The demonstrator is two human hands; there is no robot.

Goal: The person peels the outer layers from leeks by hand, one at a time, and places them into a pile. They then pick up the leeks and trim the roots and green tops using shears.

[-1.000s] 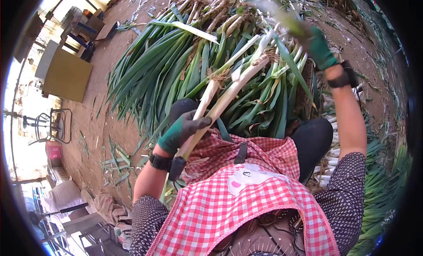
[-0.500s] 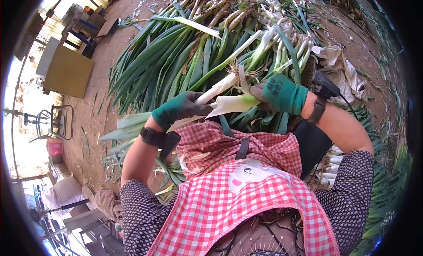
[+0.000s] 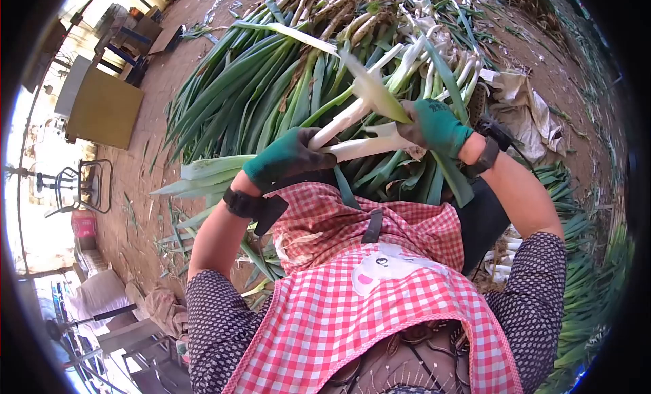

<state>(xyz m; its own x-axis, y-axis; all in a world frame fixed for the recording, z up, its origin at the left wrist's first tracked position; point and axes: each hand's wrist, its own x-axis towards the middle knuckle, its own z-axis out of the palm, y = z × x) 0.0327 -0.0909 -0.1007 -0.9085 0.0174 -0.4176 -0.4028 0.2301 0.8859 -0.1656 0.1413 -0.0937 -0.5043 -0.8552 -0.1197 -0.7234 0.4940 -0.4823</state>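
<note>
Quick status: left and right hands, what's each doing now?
Left hand: closed around the leek stalks.
Right hand: closed, gripping an outer leaf off the stalks.

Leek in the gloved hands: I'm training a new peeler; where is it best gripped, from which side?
Probably the firm white shank, wrapped from above near the green leaves, as the left hand does: it lies nearly level, straight and round. The right hand pinches the loose outer leaf at the other end.
</note>
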